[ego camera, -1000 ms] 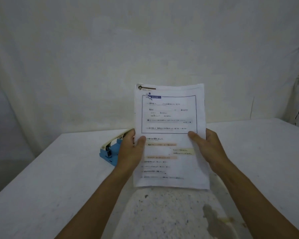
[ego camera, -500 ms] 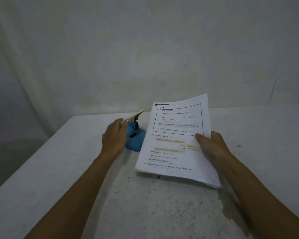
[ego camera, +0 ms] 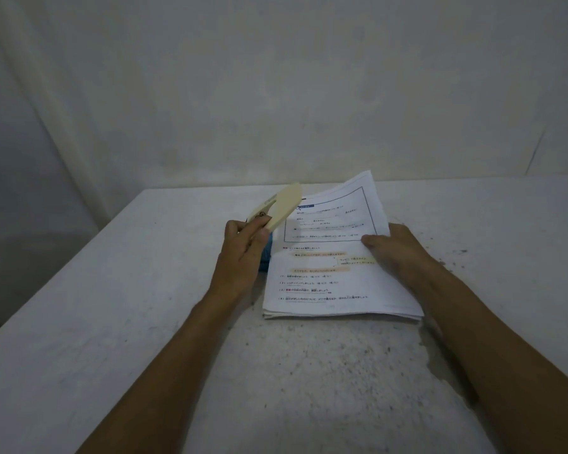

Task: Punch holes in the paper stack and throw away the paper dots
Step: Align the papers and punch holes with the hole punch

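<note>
A stack of white printed sheets (ego camera: pixel 328 267) lies on the table in front of me, its far end lifted. My right hand (ego camera: pixel 397 250) holds the stack by its right edge, thumb on top. The hole punch (ego camera: pixel 276 208) stands at the stack's far left corner; its cream lever is raised and its blue base (ego camera: pixel 267 253) is mostly hidden behind my left hand (ego camera: pixel 245 249). That hand grips the lever near its lower end. No paper dots are visible.
The white table (ego camera: pixel 112 306) is scuffed and speckled, with a worn patch near the front right. A pale wall rises right behind its far edge. The table's left edge drops off into a dark floor.
The stack has come down from upright in both hands to lying on the table. My left hand let go of it and took hold of the punch lever.
</note>
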